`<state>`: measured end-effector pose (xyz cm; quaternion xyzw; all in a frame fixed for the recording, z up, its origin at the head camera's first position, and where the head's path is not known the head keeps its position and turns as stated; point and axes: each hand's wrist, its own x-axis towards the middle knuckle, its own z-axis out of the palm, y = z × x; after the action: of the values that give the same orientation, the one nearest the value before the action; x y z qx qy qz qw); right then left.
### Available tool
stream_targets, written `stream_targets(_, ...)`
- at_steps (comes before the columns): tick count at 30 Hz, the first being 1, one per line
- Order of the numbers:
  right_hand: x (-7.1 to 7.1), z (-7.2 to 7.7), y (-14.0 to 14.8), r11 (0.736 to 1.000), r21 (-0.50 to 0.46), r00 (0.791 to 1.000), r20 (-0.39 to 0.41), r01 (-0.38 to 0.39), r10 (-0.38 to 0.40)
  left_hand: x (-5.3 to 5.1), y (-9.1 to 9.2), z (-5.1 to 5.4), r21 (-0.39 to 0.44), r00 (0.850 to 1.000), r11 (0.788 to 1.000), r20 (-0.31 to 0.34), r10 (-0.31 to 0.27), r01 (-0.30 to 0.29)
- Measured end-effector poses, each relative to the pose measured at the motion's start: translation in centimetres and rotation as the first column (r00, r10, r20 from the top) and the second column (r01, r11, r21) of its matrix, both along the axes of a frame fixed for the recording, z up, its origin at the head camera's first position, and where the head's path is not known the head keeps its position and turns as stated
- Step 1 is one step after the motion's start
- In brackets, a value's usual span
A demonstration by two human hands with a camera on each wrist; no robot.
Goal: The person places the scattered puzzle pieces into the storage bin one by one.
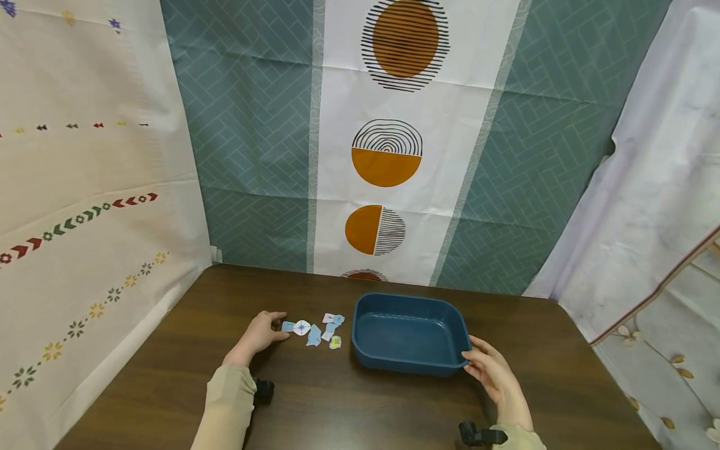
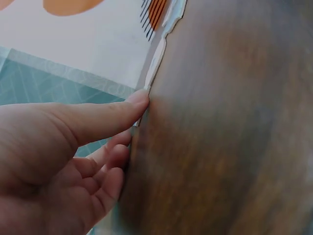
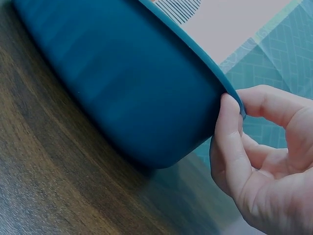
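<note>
A blue rectangular tray [image 1: 409, 361] stands right of centre on the table. The right hand [image 1: 495, 375] pinches its right rim between thumb and fingers, and the right wrist view shows this grip on the tray [image 3: 132, 88] by the hand [image 3: 264, 152]. Left of the tray lie several small paper cut-outs, among them a white piece with a blue compass star [image 1: 302, 328], a light blue piece [image 1: 314, 335] and a yellow-green one [image 1: 335, 342]. At the leftmost light blue piece [image 1: 287, 326] is the left hand [image 1: 260, 334]; in the left wrist view that hand [image 2: 73, 147] has its thumb at a thin piece's edge.
The brown wooden table [image 1: 337, 406] reaches back to a green and white patterned cloth [image 1: 253, 156]. A pale cloth with coloured motifs [image 1: 101, 187] hangs on the left, and a white floral one [image 1: 675, 312] on the right.
</note>
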<state>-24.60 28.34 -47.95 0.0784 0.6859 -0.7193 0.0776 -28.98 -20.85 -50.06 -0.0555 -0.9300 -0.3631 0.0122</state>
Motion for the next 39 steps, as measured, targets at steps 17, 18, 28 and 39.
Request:
stream_targets(17, -0.2, -0.3, 0.1, 1.0, -0.011, 1.0, -0.016, 0.02, -0.02, 0.0, -0.5, -1.3, 0.058, 0.995, 0.998, -0.098, 0.001, 0.005)
stream_targets(18, -0.2, -0.3, 0.1, 1.0, -0.011, 1.0, -0.015, 0.02, -0.02, 0.0, -0.5, -1.3, 0.063, 0.995, 0.998, -0.098, 0.005, 0.002)
stream_targets(28, -0.2, -0.6, 0.1, 1.0, -0.008, 1.0, -0.009, 0.018, -0.018, 0.4, -0.8, -1.2, 0.276, 0.999, 0.961, -0.021, 0.024, -0.017)
stream_targets(39, -0.2, -0.6, 0.0, 1.0, -0.014, 0.999, -0.024, 0.024, -0.025, 0.4, 0.2, 0.0, 0.552, 0.996, 0.834, 0.07, -0.054, 0.006)
